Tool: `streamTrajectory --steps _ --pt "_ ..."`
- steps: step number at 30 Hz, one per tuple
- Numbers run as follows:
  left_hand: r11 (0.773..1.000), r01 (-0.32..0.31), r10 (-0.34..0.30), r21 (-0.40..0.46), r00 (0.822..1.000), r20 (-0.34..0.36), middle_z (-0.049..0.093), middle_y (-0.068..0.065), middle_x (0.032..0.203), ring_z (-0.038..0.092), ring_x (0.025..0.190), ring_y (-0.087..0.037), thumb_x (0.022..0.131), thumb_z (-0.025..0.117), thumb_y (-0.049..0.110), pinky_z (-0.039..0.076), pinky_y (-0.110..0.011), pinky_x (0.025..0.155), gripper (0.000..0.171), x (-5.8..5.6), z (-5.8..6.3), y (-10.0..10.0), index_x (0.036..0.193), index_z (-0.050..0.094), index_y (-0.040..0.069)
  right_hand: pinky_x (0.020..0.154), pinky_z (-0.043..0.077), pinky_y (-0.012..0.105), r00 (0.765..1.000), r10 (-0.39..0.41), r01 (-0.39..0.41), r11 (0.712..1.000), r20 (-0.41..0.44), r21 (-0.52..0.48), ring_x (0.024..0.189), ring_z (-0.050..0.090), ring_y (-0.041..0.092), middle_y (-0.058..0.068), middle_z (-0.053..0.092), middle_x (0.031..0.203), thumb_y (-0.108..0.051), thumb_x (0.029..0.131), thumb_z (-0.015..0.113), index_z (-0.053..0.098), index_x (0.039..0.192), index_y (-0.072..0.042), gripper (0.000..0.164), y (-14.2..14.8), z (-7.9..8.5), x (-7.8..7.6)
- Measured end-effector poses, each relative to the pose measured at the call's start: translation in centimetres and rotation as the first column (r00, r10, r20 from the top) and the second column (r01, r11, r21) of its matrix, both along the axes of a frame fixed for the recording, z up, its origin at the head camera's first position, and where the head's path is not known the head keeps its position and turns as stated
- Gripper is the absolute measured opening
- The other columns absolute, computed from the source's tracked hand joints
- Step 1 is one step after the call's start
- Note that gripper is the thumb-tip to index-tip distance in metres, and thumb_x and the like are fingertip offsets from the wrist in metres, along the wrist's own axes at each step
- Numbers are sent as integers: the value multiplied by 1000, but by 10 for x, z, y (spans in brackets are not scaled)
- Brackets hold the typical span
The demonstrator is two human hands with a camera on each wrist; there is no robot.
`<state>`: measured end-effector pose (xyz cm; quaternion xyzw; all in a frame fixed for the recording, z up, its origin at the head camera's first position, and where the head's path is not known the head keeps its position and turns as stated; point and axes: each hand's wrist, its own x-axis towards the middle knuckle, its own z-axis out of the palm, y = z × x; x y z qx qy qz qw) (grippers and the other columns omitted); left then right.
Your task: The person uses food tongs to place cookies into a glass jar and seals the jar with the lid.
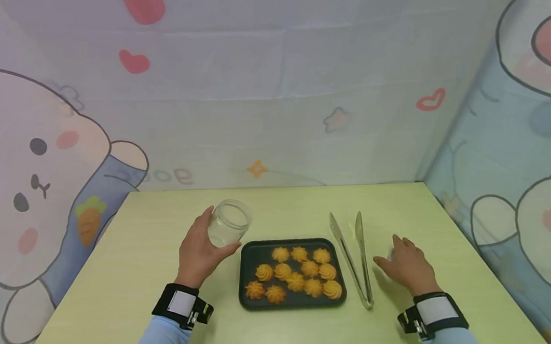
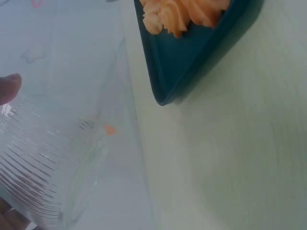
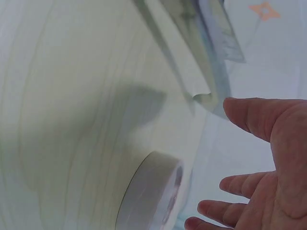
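My left hand (image 1: 201, 254) grips a clear glass jar (image 1: 228, 226) round its side, left of a dark tray (image 1: 292, 306). Its uncovered mouth points up, tilted a little away. Ribbed glass of the jar (image 2: 38, 167) fills the left of the left wrist view, with a fingertip at its edge. My right hand (image 1: 408, 267) reaches over the table with thumb and fingers spread apart. Close beyond its fingers lies a round whitish piece like a jar lid (image 3: 146, 199), mostly hidden behind the hand in the head view.
Several piped, swirled cookies (image 1: 295, 282) sit in the tray. Metal tongs (image 1: 364, 252) lie spread between the tray and my right hand, their tips pointing to the back. A cartoon-printed cloth (image 1: 284, 89) hangs behind the pale table (image 1: 281, 333).
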<state>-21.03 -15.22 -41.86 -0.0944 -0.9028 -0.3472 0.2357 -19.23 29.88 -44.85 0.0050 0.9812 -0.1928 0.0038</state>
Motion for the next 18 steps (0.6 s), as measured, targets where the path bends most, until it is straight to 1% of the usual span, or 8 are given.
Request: streamTrajectory --steps 4,9,13,18 --pt "997 -23 22 77 1000 18 56 -17 132 56 116 -35 67 93 31 47 -55 89 92 -2 -5 -7 142 46 5 95 35 69 1000 -5 5 1000 -14 -24 124 34 64 48 30 140 -39 95 61 29 142 21 83 -10 6 4" --pt "985 -67 53 158 994 95 52 -20 137 52 122 -39 70 91 31 43 -59 94 92 -1 -11 -14 142 42 1 97 36 67 998 -1 -2 999 -67 -46 124 37 62 47 33 138 -38 96 61 31 140 22 80 -21 9 9" --pt "968 -111 75 226 984 159 49 -21 139 49 125 -40 72 89 30 41 -59 97 93 0 -16 -19 144 38 0 97 36 66 997 1 -8 997 -81 -76 124 38 61 46 33 140 -38 96 61 31 142 20 80 -30 7 12" --pt "941 -161 89 297 966 244 45 -23 142 46 127 -43 75 86 31 38 -61 101 96 0 -22 -22 147 30 1 95 38 66 997 -3 -6 995 -83 -104 124 39 60 45 33 141 -39 96 61 31 142 19 81 -37 6 15"
